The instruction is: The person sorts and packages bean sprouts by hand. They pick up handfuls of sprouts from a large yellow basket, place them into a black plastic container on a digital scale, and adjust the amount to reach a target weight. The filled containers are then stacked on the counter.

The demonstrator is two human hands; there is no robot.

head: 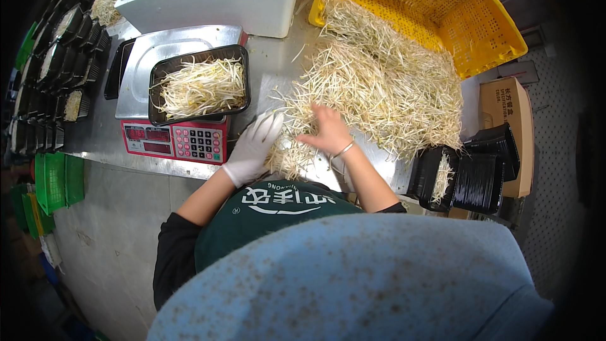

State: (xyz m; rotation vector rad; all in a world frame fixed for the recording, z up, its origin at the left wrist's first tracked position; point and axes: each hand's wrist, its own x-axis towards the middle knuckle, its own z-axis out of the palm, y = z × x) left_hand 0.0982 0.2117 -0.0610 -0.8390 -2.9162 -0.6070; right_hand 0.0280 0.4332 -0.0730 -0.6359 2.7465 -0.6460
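My left hand (pixel 255 147), in a white glove, lies with outstretched fingers against the left side of a small heap of bean sprouts (pixel 291 158) at the table's near edge. Its palm is hidden, so any grip there does not show. My right hand (pixel 329 130), bare with a bangle at the wrist, hovers over or touches the same sprouts, thumb apart from the fingers. Beyond it spreads a large pile of bean sprouts (pixel 378 80). To the left, a black plastic tray (pixel 156 80) filled with sprouts rests on a digital scale (pixel 142 54) with a red keypad panel.
A yellow perforated crate (pixel 478 19) lies tipped behind the pile. Behind the scale stands a white foam box (pixel 208 7). Stacked black trays (pixel 478 182) and a cardboard box (pixel 523 151) are at right. Many filled trays (pixel 59 64) are stacked at far left, above green crates (pixel 49 182).
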